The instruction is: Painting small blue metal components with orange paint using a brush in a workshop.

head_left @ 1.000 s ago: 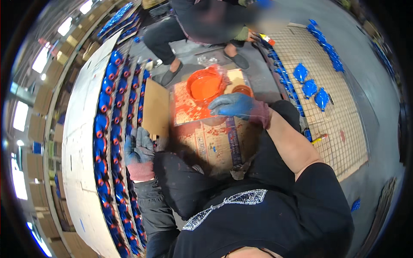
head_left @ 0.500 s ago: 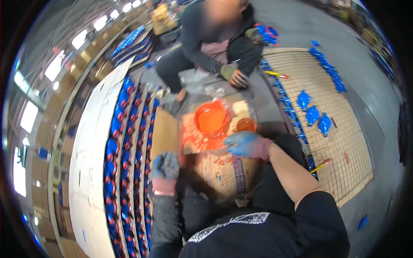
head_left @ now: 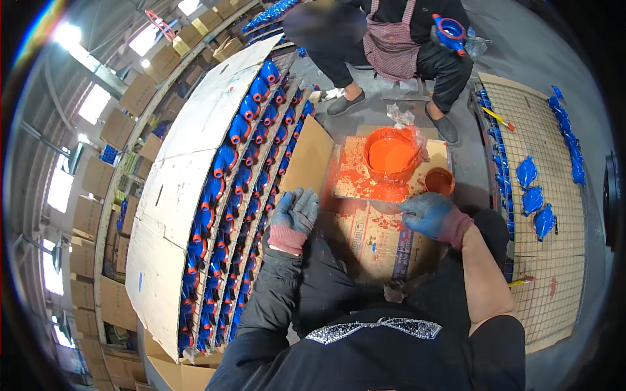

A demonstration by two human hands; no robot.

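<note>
— Where were the hands at that moment?

— Both lay low over the flattened cardboard box in front of the person's knees. The left hand, in a grey glove, rested with its fingers spread and nothing in it, near the box's left flap. The right hand, in a blue glove, sat with its fingers curled downward near the box's right side; I could not tell whether it pinched anything.

— And the paint?

— The orange bucket stood straight ahead of both hands, on the paint-splashed far half of the box. A small orange cup stood just beside it, to the right.

— Which hand was nearer?

— The right, clearly: the cup lay just beyond its knuckles, while the left was well apart from both vessels.

— What lay to the sides?

— Left, rows of blue parts ran away from the person in long lines between cardboard sheets. Right, a wire rack held a few blue pieces. Another person sat opposite, beyond the bucket.
</note>
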